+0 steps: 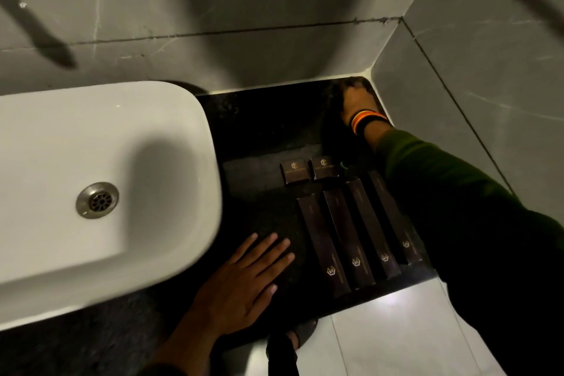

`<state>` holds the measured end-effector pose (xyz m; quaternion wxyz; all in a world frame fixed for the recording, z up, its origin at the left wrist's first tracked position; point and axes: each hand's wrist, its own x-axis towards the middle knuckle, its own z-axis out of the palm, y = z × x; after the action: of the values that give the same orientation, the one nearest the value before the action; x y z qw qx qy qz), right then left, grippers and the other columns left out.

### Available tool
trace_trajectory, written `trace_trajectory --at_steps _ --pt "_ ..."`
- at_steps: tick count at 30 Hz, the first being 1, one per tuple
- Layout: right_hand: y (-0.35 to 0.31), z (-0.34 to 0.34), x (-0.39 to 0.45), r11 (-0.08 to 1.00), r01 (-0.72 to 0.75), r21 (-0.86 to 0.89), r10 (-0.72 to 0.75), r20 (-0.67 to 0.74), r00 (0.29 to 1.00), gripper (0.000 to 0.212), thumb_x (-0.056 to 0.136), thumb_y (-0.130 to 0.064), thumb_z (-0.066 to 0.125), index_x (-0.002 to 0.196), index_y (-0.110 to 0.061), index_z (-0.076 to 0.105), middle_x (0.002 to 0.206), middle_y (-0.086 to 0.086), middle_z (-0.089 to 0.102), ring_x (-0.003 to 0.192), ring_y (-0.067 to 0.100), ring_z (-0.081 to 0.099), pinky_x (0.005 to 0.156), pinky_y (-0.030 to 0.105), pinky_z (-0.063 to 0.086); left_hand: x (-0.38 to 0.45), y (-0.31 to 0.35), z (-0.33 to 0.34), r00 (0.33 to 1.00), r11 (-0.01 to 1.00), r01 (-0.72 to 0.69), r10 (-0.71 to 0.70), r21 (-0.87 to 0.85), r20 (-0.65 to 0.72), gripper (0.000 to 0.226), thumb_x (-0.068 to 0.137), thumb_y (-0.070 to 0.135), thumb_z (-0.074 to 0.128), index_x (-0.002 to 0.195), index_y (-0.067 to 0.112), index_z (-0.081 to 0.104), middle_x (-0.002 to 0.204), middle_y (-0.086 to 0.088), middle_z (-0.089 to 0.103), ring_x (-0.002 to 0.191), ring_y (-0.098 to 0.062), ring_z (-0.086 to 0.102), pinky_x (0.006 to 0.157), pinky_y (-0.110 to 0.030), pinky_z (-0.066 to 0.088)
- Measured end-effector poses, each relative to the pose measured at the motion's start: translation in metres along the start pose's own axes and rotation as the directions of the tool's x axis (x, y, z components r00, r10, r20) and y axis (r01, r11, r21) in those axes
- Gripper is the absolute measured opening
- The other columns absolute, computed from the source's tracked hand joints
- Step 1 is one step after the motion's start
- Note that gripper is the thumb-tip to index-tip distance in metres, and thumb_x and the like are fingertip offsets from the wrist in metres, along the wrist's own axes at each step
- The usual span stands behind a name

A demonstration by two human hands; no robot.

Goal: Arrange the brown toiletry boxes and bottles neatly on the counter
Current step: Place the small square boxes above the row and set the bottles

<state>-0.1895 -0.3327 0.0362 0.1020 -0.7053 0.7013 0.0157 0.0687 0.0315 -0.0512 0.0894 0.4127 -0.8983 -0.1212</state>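
Several long brown boxes (348, 238) lie side by side in a slanted row on the black counter (259, 131), logos toward the front edge. Two small brown boxes (309, 170) sit just behind that row. My left hand (244, 281) rests flat on the counter to the left of the long boxes, fingers spread, holding nothing. My right hand (355, 101) reaches into the dark far right corner of the counter, with striped bands on its wrist; its fingers are lost in shadow, so whether it holds anything is unclear. No bottles are visible.
A white basin (171, 162) with a metal drain (97, 200) fills the left side and overhangs the counter. Grey tiled walls (457, 70) close the back and right. Past the counter's front edge are a white floor (381, 330) and a sandalled foot (300, 334).
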Motion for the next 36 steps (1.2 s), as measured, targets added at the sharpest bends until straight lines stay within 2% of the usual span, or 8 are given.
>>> trace_trajectory --at_steps 5,8,13,18,22,26,31,36 --pt "0.011 0.002 -0.021 0.999 -0.011 0.032 0.012 -0.010 1.000 0.062 0.084 -0.030 0.068 0.140 -0.015 0.045 0.128 0.023 0.061 0.118 0.045 0.058 0.100 0.049 0.050 0.000 0.000 -0.001 1.000 1.000 0.004 -0.004 0.003 -0.008 0.067 0.110 0.037 0.048 0.174 0.021 0.034 0.183 -0.001 0.022 0.170 -0.024 0.015 0.133 -0.052 0.015" --pt "0.018 -0.004 -0.023 0.996 -0.078 0.034 0.077 0.027 0.997 0.055 0.082 -0.045 0.070 0.125 -0.011 0.060 0.122 0.021 0.066 0.113 0.042 0.062 0.096 0.046 0.053 -0.001 0.000 0.000 1.000 1.000 0.006 -0.006 -0.001 -0.003 0.067 0.110 0.037 0.048 0.174 0.021 0.034 0.183 -0.001 0.021 0.170 -0.023 0.014 0.133 -0.052 0.015" --pt "0.026 0.004 -0.027 0.987 -0.091 0.132 0.098 -0.045 0.994 0.041 0.085 -0.028 0.065 0.119 -0.005 0.059 0.114 0.026 0.067 0.105 0.047 0.063 0.092 0.051 0.055 -0.002 -0.001 0.002 1.000 1.000 0.003 -0.003 -0.009 -0.009 0.067 0.111 0.036 0.046 0.174 0.022 0.031 0.184 0.001 0.018 0.171 -0.023 0.012 0.134 -0.051 0.013" --pt "0.046 -0.024 -0.055 0.933 -0.041 0.357 0.071 -0.072 0.995 0.028 0.079 -0.021 0.075 0.105 -0.015 0.070 0.109 0.013 0.073 0.104 0.030 0.068 0.096 0.037 0.053 -0.001 -0.003 0.007 1.000 1.000 0.003 -0.004 -0.009 -0.029 0.067 0.110 0.037 0.047 0.174 0.024 0.032 0.184 0.001 0.020 0.171 -0.023 0.013 0.135 -0.049 0.009" --pt "0.077 -0.039 -0.090 0.954 0.005 0.299 -0.025 0.064 0.998 0.028 0.079 -0.016 0.078 0.107 -0.017 0.076 0.115 0.009 0.074 0.109 0.026 0.068 0.102 0.030 0.049 -0.001 -0.004 0.009 0.999 1.000 -0.010 0.009 -0.010 -0.052 0.064 0.111 0.038 0.044 0.173 0.024 0.031 0.183 0.000 0.021 0.170 -0.023 0.014 0.137 -0.045 0.001" --pt "0.076 -0.039 -0.112 0.979 0.094 0.180 -0.124 0.167 0.978 0.027 0.080 -0.013 0.078 0.106 -0.011 0.077 0.113 0.010 0.074 0.106 0.026 0.068 0.094 0.024 0.045 -0.002 -0.004 0.009 0.998 0.999 -0.011 0.008 -0.040 -0.063 0.061 0.113 0.038 0.040 0.173 0.023 0.033 0.184 0.003 0.018 0.170 -0.022 0.015 0.137 -0.044 -0.001" --pt "0.066 -0.022 -0.109 0.980 0.197 0.017 -0.195 0.239 0.951 0.010 0.081 -0.021 0.063 0.079 -0.016 0.072 0.096 0.012 0.072 0.094 0.035 0.068 0.082 0.032 0.051 -0.002 -0.005 0.010 0.999 1.000 -0.010 0.009 -0.016 -0.053 0.062 0.114 0.038 0.039 0.173 0.025 0.031 0.184 0.004 0.019 0.170 -0.022 0.016 0.137 -0.044 0.002" --pt "0.062 -0.025 -0.114 0.968 0.250 0.005 -0.243 0.251 0.937 0.023 0.086 -0.020 0.064 0.108 -0.018 0.073 0.118 0.014 0.069 0.109 0.035 0.064 0.095 0.039 0.051 -0.002 -0.004 0.008 1.000 1.000 -0.001 0.002 0.009 -0.020 0.062 0.114 0.037 0.040 0.174 0.024 0.031 0.184 0.002 0.021 0.170 -0.023 0.017 0.136 -0.047 0.008"
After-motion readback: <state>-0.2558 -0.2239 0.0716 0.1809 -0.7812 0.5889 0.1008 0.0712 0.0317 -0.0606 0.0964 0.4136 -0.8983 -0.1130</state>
